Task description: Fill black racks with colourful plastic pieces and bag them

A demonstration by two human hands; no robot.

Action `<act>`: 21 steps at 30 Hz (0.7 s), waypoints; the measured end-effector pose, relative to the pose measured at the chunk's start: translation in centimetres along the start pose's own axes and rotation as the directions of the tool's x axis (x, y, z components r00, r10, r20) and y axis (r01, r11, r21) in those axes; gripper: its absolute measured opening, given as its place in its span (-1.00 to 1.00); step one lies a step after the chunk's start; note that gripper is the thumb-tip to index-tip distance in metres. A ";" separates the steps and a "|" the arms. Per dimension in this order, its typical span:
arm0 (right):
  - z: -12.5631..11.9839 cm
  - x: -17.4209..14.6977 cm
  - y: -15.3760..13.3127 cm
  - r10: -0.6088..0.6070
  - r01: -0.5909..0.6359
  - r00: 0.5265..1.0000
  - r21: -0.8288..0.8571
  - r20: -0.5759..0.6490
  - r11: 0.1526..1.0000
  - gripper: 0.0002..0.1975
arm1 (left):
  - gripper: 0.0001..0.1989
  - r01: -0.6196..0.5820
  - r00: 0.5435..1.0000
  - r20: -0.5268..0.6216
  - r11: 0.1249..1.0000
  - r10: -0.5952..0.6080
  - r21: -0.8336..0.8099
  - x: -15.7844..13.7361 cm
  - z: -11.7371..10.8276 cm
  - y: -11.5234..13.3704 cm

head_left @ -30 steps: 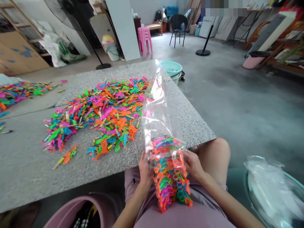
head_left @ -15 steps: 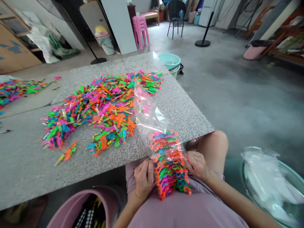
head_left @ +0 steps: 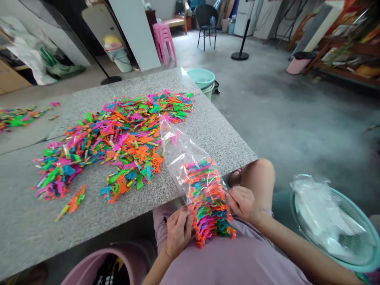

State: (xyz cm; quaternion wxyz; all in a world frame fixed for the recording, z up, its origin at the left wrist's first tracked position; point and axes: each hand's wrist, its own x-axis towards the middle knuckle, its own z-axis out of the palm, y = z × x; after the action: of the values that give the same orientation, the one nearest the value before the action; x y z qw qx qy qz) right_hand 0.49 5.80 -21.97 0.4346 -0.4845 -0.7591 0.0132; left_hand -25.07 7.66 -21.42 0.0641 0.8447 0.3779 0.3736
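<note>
A clear plastic bag (head_left: 178, 152) lies slanting from the table edge to my lap, its far end flat and unfilled. Inside its near part sits the upper portion of a neat stack of small bright plastic toys (head_left: 209, 215), with orange round ends along both sides. The stack's lower portion sticks out of the bag against my shirt. My left hand (head_left: 179, 231) pinches the bag's rim at the stack's left side. On the opposite side, my right hand (head_left: 243, 204) is closed on the rim, fingers curled. A large loose heap of similar toys (head_left: 124, 134) spreads over the table.
The speckled stone table (head_left: 222, 134) ends just ahead of my lap. One loose toy (head_left: 73, 202) lies near its front edge. A pink tub (head_left: 133, 257) stands at lower left. To my right, a green basket (head_left: 365, 221) holds clear plastic bags (head_left: 320, 213).
The view has swung slightly right, so the table and heap appear farther left. Both hands keep hold of the bag, and its rim at the left side sits slightly lower along the stack.
</note>
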 end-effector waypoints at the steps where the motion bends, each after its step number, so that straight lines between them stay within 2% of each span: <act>1: 0.0 0.0 0.0 -0.066 0.065 0.997 -0.027 -0.034 0.998 -0.73 | -0.83 -0.005 1.000 0.006 1.000 0.005 0.000 0.1 -0.1 0.0; 3: 0.1 0.1 0.2 -0.130 0.124 0.989 -0.077 -0.072 0.989 -0.72 | -0.81 -0.002 1.000 0.025 1.000 0.002 -0.002 0.2 -0.3 0.2; 7: 0.3 0.6 0.7 0.017 -0.016 1.000 -0.094 0.001 0.995 -0.63 | -0.74 0.037 0.996 0.076 0.999 -0.037 0.004 0.4 -0.4 0.4; 12: 0.3 -1.7 2.1 -0.156 0.158 0.987 -0.079 0.039 0.984 -0.66 | -0.77 -0.011 0.997 0.075 1.000 0.011 0.004 0.4 -0.7 0.2; 15: -0.3 -3.9 2.7 -0.162 0.165 0.981 -0.025 0.112 0.986 -0.74 | -0.81 -0.052 0.996 0.074 0.999 0.053 -0.012 -0.1 -0.7 0.0; 18: -1.4 -5.4 2.1 -0.209 0.212 0.970 -0.011 0.123 0.977 -0.79 | -0.79 -0.079 0.994 0.077 0.996 0.081 -0.035 -0.6 -0.8 0.0; 21: -2.4 -6.8 0.4 -0.275 0.274 0.941 0.034 0.196 0.961 -0.71 | -0.80 -0.146 0.982 0.109 0.986 0.154 -0.079 -1.0 -1.0 0.3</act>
State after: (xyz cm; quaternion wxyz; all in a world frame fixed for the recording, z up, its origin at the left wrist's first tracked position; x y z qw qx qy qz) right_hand 3.43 -0.07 -25.08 0.3558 -0.3688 -0.8587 0.0030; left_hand -25.98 6.57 -21.16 0.0870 0.8880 0.2954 0.3414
